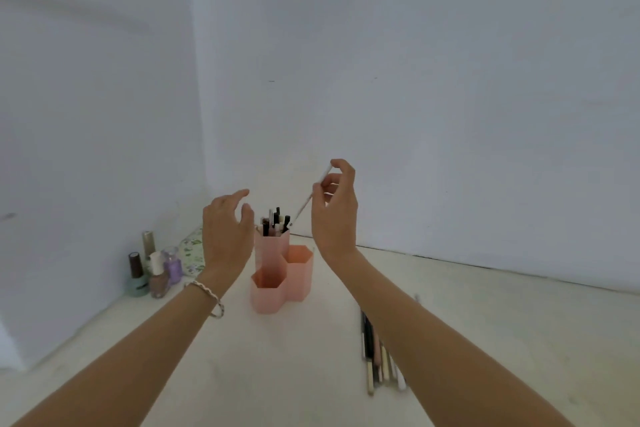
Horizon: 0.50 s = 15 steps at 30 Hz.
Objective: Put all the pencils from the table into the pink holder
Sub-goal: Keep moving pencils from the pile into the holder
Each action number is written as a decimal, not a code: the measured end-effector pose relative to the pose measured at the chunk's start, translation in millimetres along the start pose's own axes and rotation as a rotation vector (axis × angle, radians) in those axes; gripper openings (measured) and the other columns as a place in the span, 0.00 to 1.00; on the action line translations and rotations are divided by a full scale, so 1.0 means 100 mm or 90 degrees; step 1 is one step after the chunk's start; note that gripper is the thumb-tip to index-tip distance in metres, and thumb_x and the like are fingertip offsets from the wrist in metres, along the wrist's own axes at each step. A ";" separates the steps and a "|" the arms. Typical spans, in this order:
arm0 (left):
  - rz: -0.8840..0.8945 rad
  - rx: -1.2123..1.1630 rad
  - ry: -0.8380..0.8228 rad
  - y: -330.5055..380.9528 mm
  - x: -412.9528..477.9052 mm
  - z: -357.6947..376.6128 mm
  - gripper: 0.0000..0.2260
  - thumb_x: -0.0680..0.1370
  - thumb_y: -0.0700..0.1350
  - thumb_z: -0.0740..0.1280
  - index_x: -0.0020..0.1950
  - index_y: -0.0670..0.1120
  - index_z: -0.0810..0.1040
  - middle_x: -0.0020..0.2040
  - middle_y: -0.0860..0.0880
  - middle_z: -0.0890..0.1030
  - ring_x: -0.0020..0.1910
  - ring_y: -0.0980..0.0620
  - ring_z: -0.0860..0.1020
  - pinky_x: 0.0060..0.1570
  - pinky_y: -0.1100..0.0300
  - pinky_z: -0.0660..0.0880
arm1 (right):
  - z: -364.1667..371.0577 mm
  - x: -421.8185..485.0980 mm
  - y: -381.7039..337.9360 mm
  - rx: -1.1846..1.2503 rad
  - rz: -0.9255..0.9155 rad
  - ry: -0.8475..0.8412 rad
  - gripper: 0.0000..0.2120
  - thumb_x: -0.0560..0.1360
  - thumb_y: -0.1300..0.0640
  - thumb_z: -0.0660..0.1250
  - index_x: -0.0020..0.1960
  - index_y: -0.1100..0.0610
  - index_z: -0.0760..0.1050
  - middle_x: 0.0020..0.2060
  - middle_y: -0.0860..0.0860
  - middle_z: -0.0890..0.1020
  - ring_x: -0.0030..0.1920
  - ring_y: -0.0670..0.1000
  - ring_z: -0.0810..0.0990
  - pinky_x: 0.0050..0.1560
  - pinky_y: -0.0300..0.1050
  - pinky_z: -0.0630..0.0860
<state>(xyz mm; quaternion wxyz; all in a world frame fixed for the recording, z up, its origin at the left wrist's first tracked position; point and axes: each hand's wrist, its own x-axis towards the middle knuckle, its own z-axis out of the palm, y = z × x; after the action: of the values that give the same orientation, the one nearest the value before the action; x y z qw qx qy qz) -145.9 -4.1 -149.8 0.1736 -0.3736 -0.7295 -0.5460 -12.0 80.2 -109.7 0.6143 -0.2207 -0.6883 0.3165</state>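
A pink holder (277,291) made of three hexagonal cups stands mid-table. Its tall back cup holds several pencils (276,224); the two lower cups look empty. My right hand (335,215) is raised just right of the tall cup and pinches a thin white pencil (308,199), tilted with its lower tip at the cup's rim. My left hand (227,232) hovers left of the tall cup, fingers spread, holding nothing. A bunch of several pencils (375,354) lies on the table at the right, partly hidden under my right forearm.
Several nail polish bottles (152,274) and a floral pouch (192,250) stand at the back left against the wall. White walls meet in a corner behind the holder. The table (294,357) is pale cream.
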 end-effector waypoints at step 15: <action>-0.016 -0.108 -0.129 0.51 -0.43 0.09 0.06 0.72 0.39 0.63 0.42 0.50 0.74 0.39 0.53 0.78 0.38 0.53 0.77 0.37 0.60 0.74 | -0.02 -0.20 0.21 -0.208 -0.067 -0.067 0.13 0.75 0.64 0.62 0.59 0.58 0.77 0.54 0.52 0.77 0.52 0.51 0.77 0.57 0.46 0.74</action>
<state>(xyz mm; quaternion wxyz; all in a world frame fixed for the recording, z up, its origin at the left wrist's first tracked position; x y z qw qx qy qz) -78.4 -5.1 -147.6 0.0598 -0.4313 -0.6992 -0.5671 -8.7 81.1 -138.7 0.5490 -0.2644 -0.7724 0.1792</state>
